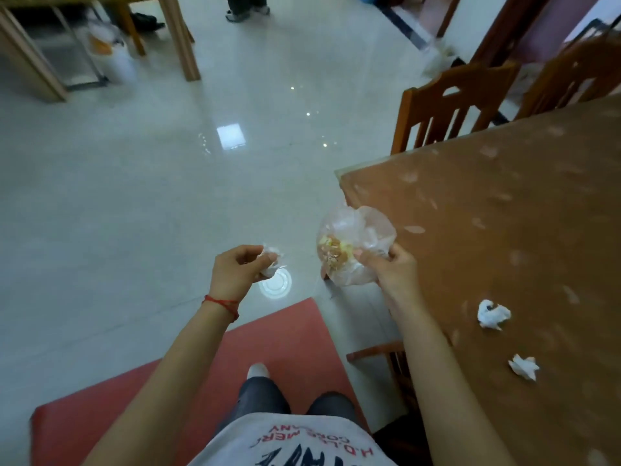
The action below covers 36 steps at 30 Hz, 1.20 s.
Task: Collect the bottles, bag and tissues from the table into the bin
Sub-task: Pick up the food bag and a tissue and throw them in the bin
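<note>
Right hand (pixel 391 267) grips the bag (pixel 356 245) from below, fingers bunched in the plastic; bag is off the table (pixel 504 213), just past its near corner, over the floor. Left hand (pixel 237 272) pinches a crumpled tissue (pixel 271 260), also in the air. Bag is a roundish clear lump, food scraps inside, no clear long axis, loose top billowing up and away from me. Two more tissues on the table: tissue A (pixel 493 314), tissue B (pixel 523 366), well apart from both hands. Step, I'd say: carry-to-bin, both hands loaded. Likely bin (pixel 112 55) is far across the floor, top left, blurred. Next move calls for walking over, dropping both, then returning for A and B. No bottles in view
</note>
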Each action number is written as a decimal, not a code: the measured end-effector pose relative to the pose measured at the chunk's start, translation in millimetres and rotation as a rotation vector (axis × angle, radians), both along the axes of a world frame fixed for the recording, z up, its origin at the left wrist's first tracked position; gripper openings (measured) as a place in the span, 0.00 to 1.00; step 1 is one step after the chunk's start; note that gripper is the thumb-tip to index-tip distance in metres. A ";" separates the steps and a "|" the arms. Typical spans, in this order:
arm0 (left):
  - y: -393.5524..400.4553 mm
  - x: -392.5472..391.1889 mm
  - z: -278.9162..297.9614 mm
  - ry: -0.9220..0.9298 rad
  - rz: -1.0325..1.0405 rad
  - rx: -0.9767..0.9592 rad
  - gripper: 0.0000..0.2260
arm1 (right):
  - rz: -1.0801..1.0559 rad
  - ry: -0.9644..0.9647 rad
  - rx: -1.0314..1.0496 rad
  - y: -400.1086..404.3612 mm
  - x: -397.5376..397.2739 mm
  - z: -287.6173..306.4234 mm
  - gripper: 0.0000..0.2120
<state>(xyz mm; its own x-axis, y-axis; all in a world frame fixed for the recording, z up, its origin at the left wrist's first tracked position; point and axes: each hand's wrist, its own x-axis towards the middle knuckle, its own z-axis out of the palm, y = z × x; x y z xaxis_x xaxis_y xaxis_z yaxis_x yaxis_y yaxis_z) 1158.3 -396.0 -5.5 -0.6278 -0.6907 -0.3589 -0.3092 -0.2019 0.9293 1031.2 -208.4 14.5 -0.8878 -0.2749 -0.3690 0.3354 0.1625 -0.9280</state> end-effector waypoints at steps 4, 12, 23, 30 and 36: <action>-55.1 28.8 -8.8 -0.015 0.096 0.007 0.09 | 0.100 -0.042 -0.014 -67.0 10.0 -11.7 0.22; -135.6 60.5 -24.2 -0.047 0.211 0.020 0.10 | 0.232 -0.064 0.063 -159.2 20.7 -28.3 0.14; -217.9 -8.5 -37.5 -0.067 0.252 0.057 0.11 | 0.255 -0.082 0.084 -245.1 -50.4 -40.1 0.15; -293.3 -91.9 -35.7 -0.066 0.300 0.063 0.10 | 0.293 -0.069 0.062 -323.2 -134.8 -42.3 0.21; -356.4 -142.3 -36.5 -0.110 0.305 0.054 0.10 | 0.351 -0.071 0.100 -388.6 -190.1 -42.6 0.10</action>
